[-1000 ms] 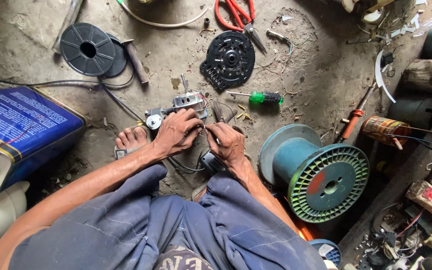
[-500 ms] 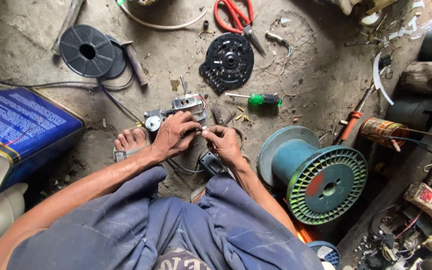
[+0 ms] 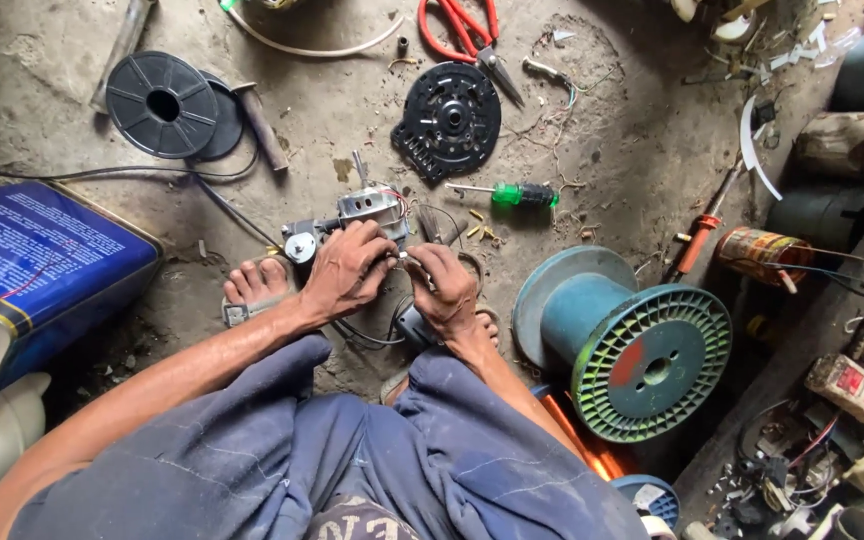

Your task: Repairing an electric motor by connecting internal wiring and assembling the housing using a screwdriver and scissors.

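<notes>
Squatting over a dirt floor [image 3: 642, 120], a person is seen from above, with a small electric motor [image 3: 367, 210] set on the ground just ahead of the bare left foot [image 3: 255, 285]. The left hand [image 3: 344, 272] is curled over the near side of the motor, its fingers pressed together against the windings. The right hand [image 3: 442, 290] is held just beside it, thumb and forefinger pinched on what appears to be a thin wire lead, though the detail is too small to be sure.

The motor is judged to be partly stripped: a black round end plate [image 3: 450, 122] lies apart from it, farther out on the floor, so the casing is taken to be already opened. Wire work at the winding is what seems to be in hand; nothing refitted is shown.

A green-handled screwdriver [image 3: 522, 193] lies unused to the right of the motor, red-handled scissors [image 3: 462, 35] beyond the plate, and a large green spool [image 3: 637, 350] stands at the right knee. A blue tin [image 3: 42, 260] is seen at the left.
</notes>
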